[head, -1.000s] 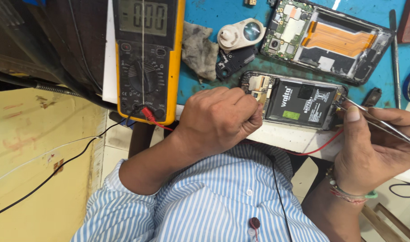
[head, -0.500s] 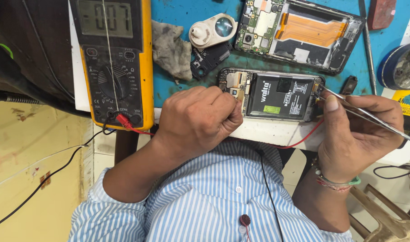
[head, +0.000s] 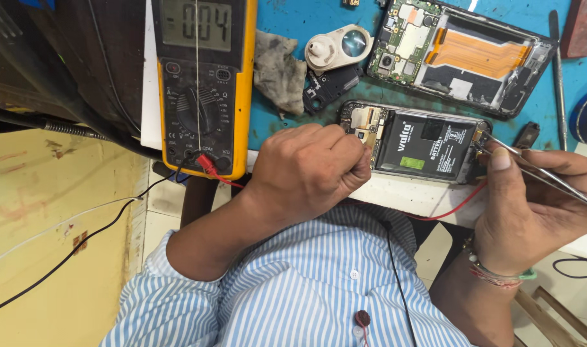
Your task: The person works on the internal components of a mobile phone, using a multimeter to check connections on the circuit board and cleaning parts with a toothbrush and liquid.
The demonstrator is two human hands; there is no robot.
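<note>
The left hand (head: 306, 173) was fisted, its grip pinched on something hidden at the opened phone (head: 412, 144) on the near counter (head: 396, 193) edge. The right hand (head: 531, 205) pinched tweezers (head: 537, 170) against the phone's right end, the meter (head: 200, 83) lying far left.

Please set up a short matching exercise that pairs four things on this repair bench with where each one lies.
Things:
1. yellow-cased multimeter
2. white round magnifier loupe
3. opened phone with a black battery
4. opened phone with an orange flex cable

Places:
A. between the left hand and the right hand
B. at the far right of the blue mat, beyond the other phone
C. at the bench's left edge, red lead plugged in
D. beside the grey crumpled cloth

Pairs: 1-C, 2-D, 3-A, 4-B
</note>
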